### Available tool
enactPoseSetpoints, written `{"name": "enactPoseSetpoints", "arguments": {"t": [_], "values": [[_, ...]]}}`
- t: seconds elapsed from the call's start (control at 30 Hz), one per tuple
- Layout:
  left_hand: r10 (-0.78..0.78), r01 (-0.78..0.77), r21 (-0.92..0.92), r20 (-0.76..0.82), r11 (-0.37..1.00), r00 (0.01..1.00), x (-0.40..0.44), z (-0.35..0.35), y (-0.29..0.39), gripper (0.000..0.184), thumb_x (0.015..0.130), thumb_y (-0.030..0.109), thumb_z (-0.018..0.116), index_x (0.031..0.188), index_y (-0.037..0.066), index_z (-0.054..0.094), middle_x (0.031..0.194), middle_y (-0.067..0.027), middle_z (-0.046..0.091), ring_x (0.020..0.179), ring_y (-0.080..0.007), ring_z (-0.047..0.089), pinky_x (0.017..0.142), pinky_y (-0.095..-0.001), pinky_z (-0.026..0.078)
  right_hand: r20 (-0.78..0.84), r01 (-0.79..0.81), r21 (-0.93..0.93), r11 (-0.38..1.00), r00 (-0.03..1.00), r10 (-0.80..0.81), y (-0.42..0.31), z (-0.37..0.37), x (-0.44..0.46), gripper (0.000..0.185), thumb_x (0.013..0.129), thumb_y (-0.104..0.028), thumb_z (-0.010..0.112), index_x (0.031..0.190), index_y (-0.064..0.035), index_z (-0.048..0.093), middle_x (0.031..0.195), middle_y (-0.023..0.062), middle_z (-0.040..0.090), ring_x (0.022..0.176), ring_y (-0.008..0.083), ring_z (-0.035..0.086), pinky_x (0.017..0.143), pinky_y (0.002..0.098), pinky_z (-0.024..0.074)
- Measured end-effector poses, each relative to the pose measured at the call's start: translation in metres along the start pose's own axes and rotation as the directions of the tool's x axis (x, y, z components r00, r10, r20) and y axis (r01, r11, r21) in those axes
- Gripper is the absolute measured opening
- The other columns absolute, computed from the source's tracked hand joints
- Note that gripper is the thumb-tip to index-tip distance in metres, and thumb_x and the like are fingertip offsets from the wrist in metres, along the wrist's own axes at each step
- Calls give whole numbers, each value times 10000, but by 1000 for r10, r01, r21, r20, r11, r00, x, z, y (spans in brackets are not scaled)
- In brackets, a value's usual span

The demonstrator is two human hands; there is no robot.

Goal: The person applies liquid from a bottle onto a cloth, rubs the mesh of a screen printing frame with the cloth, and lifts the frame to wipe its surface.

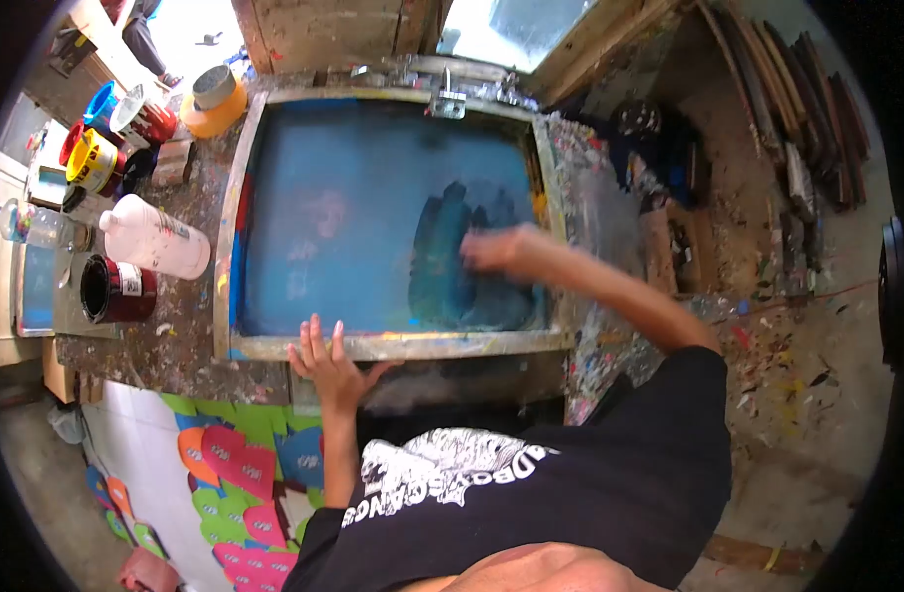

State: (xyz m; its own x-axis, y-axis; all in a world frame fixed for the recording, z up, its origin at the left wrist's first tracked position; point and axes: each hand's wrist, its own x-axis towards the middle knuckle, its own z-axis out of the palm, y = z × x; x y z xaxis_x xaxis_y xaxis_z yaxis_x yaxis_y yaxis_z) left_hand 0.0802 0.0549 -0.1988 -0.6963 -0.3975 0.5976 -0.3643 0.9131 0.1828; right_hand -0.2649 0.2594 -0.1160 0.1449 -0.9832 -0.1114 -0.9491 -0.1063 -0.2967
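Note:
A screen-printing frame (393, 344) with wooden sides lies flat on the paint-spattered bench before me. Its blue mesh (353, 197) has a dark, wet-looking patch (437, 261) on the right half. Over that patch is my right hand (496, 250), smeared by motion; whether it holds something cannot be made out. My left hand (331, 373) rests on the near wooden edge of the frame, left of its middle, fingers spread and nothing in them. At the far edge, a metal hinge clamp (448, 103) sits on the frame.
Left of the frame stand a whitish plastic bottle (156, 237), a dark red paint can (119, 290), a yellow tub (93, 162) and an orange tape roll (215, 104). Colourful printed cut-outs (240, 464) lie below the bench. Wooden boards (797, 99) lean at the far right.

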Motion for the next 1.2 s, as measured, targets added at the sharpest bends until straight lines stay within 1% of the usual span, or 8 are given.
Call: {"name": "enactPoseSetpoints", "arguments": {"t": [0.13,0.23,0.37,0.53,0.63,1.0,1.1,1.2], "values": [[22,-22,-27,3,999,1000,2,0,0,1121,726,891,602,1445,55,401,1557,-246,332,1476,-424,279,1196,-608,90,55,158,316,936,981,-184,-20,-9,-5,437,842,22,581,1242,-104,704,1444,57,607,1343,218,571,1101,331,509],[10,-10,7,5,1000,1000,-4,1,2,1112,732,887,600,1440,52,404,1558,-255,325,1474,-431,279,1195,-611,89,31,-177,50,983,984,175,11,-15,-17,446,834,36,579,1244,-93,701,1428,60,620,1347,213,567,1113,331,500],[0,0,-19,13,1000,1000,-1,4,0,1082,746,868,612,1424,48,419,1545,-259,351,1469,-430,286,1196,-616,88,100,95,113,989,989,-107,-31,-8,-17,447,829,45,567,1239,-71,700,1403,77,634,1341,209,569,1098,327,508],[15,-16,-53,-18,998,1000,-2,3,2,1038,767,846,616,1412,52,439,1539,-260,365,1456,-428,314,1197,-617,87,67,-262,18,965,963,261,-13,-8,-56,384,832,24,590,1165,-99,737,1401,92,635,1339,199,574,1108,329,501],[18,-18,-31,20,999,1000,-2,2,0,1030,775,853,600,1408,54,448,1533,-258,376,1448,-425,331,1202,-608,84,266,-25,147,989,964,-15,-62,-27,-40,326,889,-84,613,1193,-112,726,1412,74,628,1279,199,624,1053,338,542],[35,-35,-18,13,999,999,-3,3,-2,1007,782,866,577,1391,70,473,1517,-255,395,1443,-413,334,1197,-589,75,-23,65,291,954,998,-61,-52,-4,10,360,817,60,551,1131,-13,712,1394,145,626,1265,257,630,1071,351,530],[20,-19,-40,25,999,999,-5,3,-1,991,791,865,565,1391,80,480,1518,-256,394,1440,-412,337,1196,-593,74,-225,-423,160,892,864,450,4,-5,8,295,864,47,548,1109,10,709,1392,167,623,1301,293,600,1100,382,501],[33,-33,-33,-5,999,999,-2,7,-2,977,802,858,559,1393,83,481,1520,-256,391,1440,-412,339,1195,-596,76,-234,-234,165,958,935,268,-33,1,19,308,851,37,606,1144,17,699,1351,191,640,1333,324,567,1108,387,488]]}}
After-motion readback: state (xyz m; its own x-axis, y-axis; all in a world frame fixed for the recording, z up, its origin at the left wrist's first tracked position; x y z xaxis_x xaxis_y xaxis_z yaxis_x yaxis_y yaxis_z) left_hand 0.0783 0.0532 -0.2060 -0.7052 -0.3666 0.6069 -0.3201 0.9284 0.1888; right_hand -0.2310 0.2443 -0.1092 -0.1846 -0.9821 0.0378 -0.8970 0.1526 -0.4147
